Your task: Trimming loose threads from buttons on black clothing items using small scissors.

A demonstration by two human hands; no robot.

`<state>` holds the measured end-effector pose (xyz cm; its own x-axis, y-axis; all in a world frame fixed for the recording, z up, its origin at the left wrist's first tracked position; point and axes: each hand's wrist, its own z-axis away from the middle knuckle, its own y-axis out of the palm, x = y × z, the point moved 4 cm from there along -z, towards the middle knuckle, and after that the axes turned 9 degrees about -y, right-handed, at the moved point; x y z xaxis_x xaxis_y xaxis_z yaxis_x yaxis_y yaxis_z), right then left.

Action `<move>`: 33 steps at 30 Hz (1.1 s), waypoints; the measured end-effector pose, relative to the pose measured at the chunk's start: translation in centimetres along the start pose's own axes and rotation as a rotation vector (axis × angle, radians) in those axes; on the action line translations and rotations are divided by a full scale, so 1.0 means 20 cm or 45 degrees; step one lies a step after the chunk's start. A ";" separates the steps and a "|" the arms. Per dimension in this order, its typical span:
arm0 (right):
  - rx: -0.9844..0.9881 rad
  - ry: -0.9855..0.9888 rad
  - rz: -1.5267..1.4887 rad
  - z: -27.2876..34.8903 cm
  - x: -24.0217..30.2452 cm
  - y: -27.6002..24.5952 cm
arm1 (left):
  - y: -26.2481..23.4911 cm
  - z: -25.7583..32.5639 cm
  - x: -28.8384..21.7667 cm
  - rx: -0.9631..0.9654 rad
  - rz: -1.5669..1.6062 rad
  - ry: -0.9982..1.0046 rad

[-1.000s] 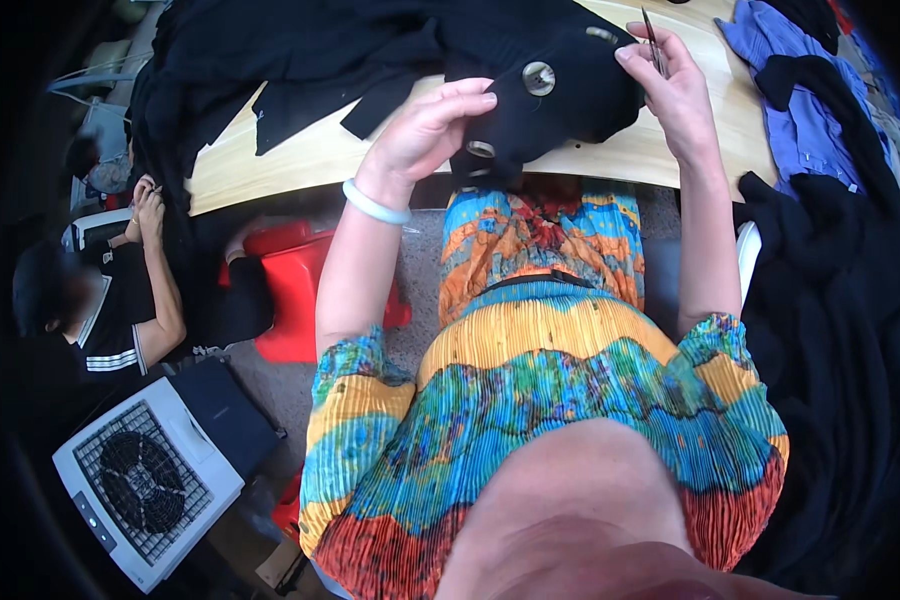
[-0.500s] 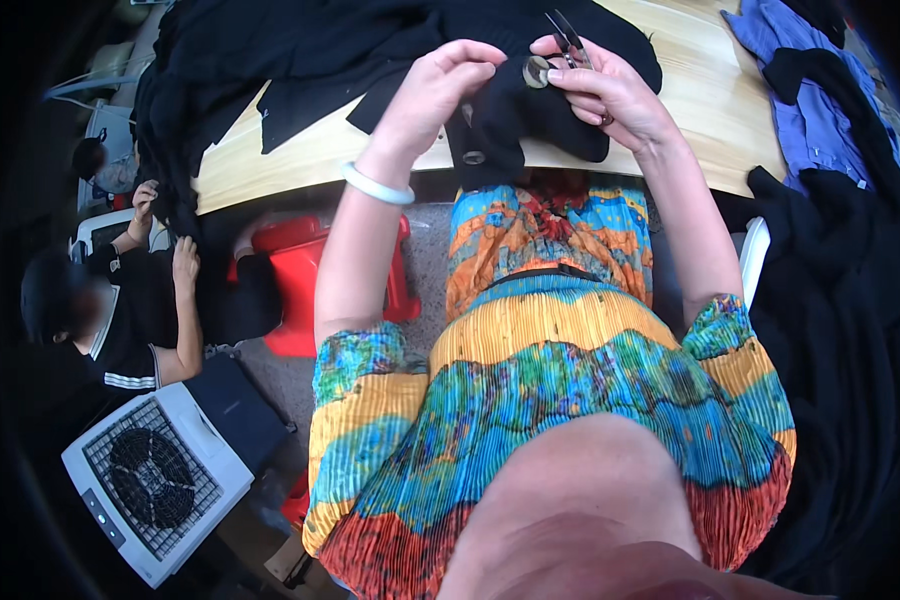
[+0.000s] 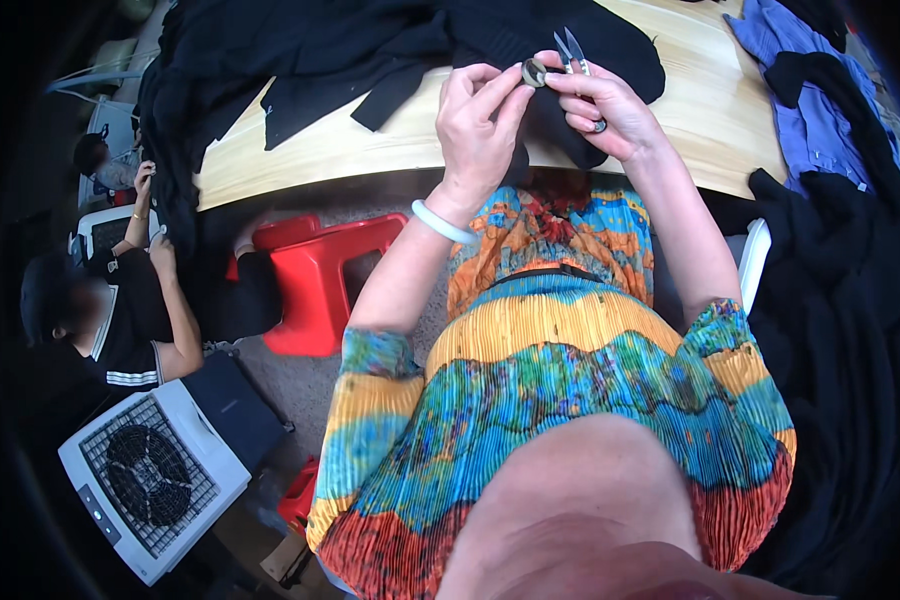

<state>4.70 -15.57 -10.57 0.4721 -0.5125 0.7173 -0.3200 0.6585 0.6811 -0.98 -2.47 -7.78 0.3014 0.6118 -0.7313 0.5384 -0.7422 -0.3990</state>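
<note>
My right hand [image 3: 610,112] is closed, with black-bladed thread snips [image 3: 572,50] tucked in it, blades pointing away from me. Its thumb and fingertip also pinch a round button [image 3: 534,72] with an olive rim and dark middle. From the other side, the thumb and forefinger of my left hand [image 3: 475,125] meet at the button's edge. Below both hands a piece of black garment [image 3: 550,135] hangs over the table's near edge, partly hidden by my fingers. Any thread is too fine to make out.
More black garments [image 3: 300,60] cover the left of the wooden table [image 3: 710,120]. Blue clothing [image 3: 820,110] and dark cloth [image 3: 830,300] lie at the right. On the left are a red stool [image 3: 310,290], a fan unit [image 3: 155,480] and a seated co-worker [image 3: 120,320].
My left hand has moved right and slightly toward me, from above the black garment to the button. My right hand has barely shifted and keeps the snips and button.
</note>
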 end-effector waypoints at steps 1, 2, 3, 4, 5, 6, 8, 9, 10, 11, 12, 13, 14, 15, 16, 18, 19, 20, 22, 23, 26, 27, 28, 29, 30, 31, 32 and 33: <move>0.003 -0.023 0.057 0.00 0.00 0.00 | 0.01 0.00 0.00 -0.023 -0.017 0.039; 0.002 -0.026 0.055 0.01 0.00 0.00 | 0.01 0.01 -0.01 -0.047 -0.034 0.077; -0.010 -0.041 0.108 0.01 0.00 0.00 | 0.01 0.01 -0.01 -0.048 -0.037 0.078; -0.022 -0.056 0.160 0.01 0.00 0.00 | 0.00 0.01 -0.02 -0.063 -0.098 0.112; -0.019 -0.056 0.157 0.01 0.00 0.01 | 0.00 0.01 -0.03 -0.077 -0.159 0.146; -0.036 -0.056 0.182 0.02 0.01 0.01 | 0.00 0.00 -0.03 -0.075 -0.157 0.148; -0.054 -0.058 0.204 0.02 0.02 0.01 | -0.01 -0.02 -0.05 -0.055 -0.234 0.244; -0.057 -0.057 0.193 0.03 0.02 0.01 | -0.02 -0.03 -0.04 -0.013 -0.219 0.208; -0.059 -0.056 0.182 0.03 0.02 0.01 | -0.02 -0.04 -0.04 0.029 -0.204 0.172; -0.062 -0.058 0.179 0.04 0.02 0.01 | -0.03 -0.05 -0.05 0.064 -0.199 0.178; -0.049 -0.066 0.208 0.04 0.02 0.01 | -0.03 -0.05 -0.05 0.066 -0.202 0.181; -0.035 -0.073 0.237 0.04 0.02 0.02 | -0.03 -0.06 -0.04 0.143 -0.085 0.015; -0.034 -0.075 0.234 0.04 0.03 0.02 | -0.02 -0.06 -0.02 0.220 0.032 -0.151; -0.017 -0.075 0.238 0.04 0.02 0.02 | -0.01 -0.05 0.01 0.265 0.199 -0.340; -0.001 -0.074 0.243 0.04 0.02 0.02 | -0.02 -0.05 0.01 0.269 0.200 -0.339; 0.003 -0.081 0.273 0.04 0.03 0.02 | 0.00 -0.03 0.06 0.428 0.567 -0.829; 0.009 -0.085 0.306 0.04 0.03 0.02 | 0.00 -0.03 0.07 0.443 0.640 -0.818; 0.010 -0.085 0.305 0.05 0.03 0.03 | 0.01 -0.03 0.07 0.443 0.639 -0.818; -0.092 -0.278 0.644 0.06 0.06 0.04 | 0.01 -0.03 0.08 0.405 0.635 -0.762; -0.158 -0.439 0.853 0.07 0.08 0.03 | 0.01 -0.04 0.08 0.405 0.637 -0.763; -0.281 -0.642 1.006 0.12 0.12 0.05 | 0.02 -0.06 0.08 0.491 0.606 -0.825; -0.204 -0.598 0.970 0.15 0.12 0.07 | 0.01 -0.06 0.09 0.502 0.650 -0.918; -0.143 -0.557 0.937 0.19 0.13 0.09 | 0.02 -0.06 0.10 0.527 0.702 -1.009; -0.081 -0.477 0.948 0.22 0.12 0.13 | 0.02 -0.06 0.11 0.528 0.705 -1.009; -0.009 -0.418 0.912 0.24 0.09 0.14 | 0.03 -0.06 0.11 0.539 0.893 -1.060; 0.059 -0.307 0.821 0.27 0.07 0.15 | 0.04 -0.06 0.11 0.547 1.082 -1.109; 0.097 -0.227 0.778 0.28 0.04 0.16 | 0.04 -0.06 0.11 0.550 1.104 -1.096; 0.096 -0.228 0.780 0.27 0.04 0.16 | 0.05 -0.06 0.10 0.551 1.106 -1.095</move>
<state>-0.49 -16.88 -7.04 0.0430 -0.1445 0.9886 -0.5482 0.8238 0.1443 1.12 -1.63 -8.95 -0.2641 -0.3627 -0.8937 0.0772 -0.9316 0.3553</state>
